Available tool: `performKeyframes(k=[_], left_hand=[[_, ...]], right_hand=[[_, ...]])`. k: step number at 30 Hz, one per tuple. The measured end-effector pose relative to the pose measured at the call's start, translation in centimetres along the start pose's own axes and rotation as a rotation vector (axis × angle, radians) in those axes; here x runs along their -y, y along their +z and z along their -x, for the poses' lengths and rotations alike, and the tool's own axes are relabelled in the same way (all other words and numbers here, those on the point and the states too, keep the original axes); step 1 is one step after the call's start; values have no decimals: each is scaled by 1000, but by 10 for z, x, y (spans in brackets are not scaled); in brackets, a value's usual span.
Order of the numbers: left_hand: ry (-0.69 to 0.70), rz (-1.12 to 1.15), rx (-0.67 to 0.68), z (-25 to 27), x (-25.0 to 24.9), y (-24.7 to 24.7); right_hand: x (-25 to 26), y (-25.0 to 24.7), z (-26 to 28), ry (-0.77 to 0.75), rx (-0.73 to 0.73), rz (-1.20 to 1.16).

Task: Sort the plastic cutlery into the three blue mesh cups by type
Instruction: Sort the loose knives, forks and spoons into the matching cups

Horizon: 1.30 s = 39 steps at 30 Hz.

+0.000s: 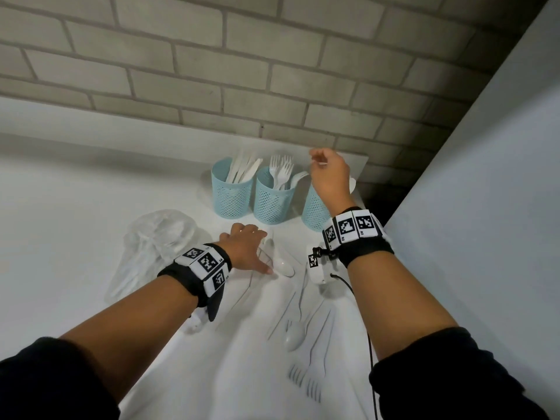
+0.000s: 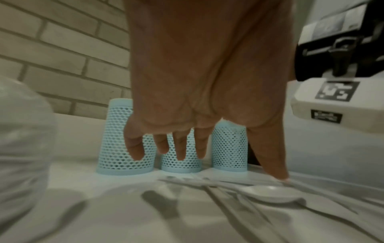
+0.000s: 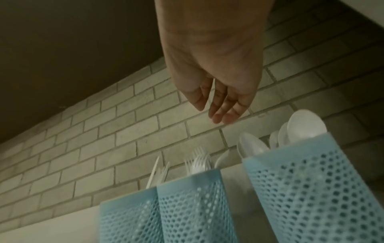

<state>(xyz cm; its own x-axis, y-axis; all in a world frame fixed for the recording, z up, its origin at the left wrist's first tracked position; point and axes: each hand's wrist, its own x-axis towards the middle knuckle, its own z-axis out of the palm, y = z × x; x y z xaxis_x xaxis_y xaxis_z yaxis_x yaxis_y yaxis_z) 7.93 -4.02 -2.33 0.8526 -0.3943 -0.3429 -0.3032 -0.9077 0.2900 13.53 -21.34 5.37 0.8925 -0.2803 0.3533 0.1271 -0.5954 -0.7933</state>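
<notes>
Three blue mesh cups stand in a row by the wall: the left cup (image 1: 231,195) holds knives, the middle cup (image 1: 271,201) forks, the right cup (image 1: 313,212) spoons (image 3: 305,126). My right hand (image 1: 327,174) hovers over the right cup and pinches a thin white cutlery handle (image 3: 212,93) between thumb and fingers; its type is hidden. My left hand (image 1: 250,244) is spread low over the table, and its thumb tip (image 2: 279,176) touches loose white cutlery beside a spoon (image 1: 283,266). More spoons and forks (image 1: 303,380) lie nearer to me.
A crumpled clear plastic bag (image 1: 157,247) lies left of my left hand. The brick wall (image 1: 212,71) runs close behind the cups, with a white panel (image 1: 485,192) at the right. A black cable (image 1: 368,344) hangs from my right wrist over the cutlery.
</notes>
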Motion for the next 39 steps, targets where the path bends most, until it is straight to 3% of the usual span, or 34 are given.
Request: performKeyframes(k=[3, 8, 11, 16, 24, 30, 39], left_hand=[[30, -95, 61, -1, -8, 6], [0, -203, 88, -1, -14, 6], [-38, -282, 72, -1, -13, 6], [-64, -331, 21, 0, -12, 8], [-116, -207, -62, 3, -13, 10], [-84, -76, -97, 6, -7, 16], [-68, -196, -70, 1, -12, 24]], right_hand=[[2, -21, 9, 36, 126, 73], [-3, -46, 45, 282, 734, 484], [-18, -46, 66, 313, 933, 809], [-41, -25, 89, 409, 970, 779], [-37, -2, 105, 280, 862, 776], [-37, 15, 100, 289, 795, 689], [-41, 26, 96, 288, 754, 655]])
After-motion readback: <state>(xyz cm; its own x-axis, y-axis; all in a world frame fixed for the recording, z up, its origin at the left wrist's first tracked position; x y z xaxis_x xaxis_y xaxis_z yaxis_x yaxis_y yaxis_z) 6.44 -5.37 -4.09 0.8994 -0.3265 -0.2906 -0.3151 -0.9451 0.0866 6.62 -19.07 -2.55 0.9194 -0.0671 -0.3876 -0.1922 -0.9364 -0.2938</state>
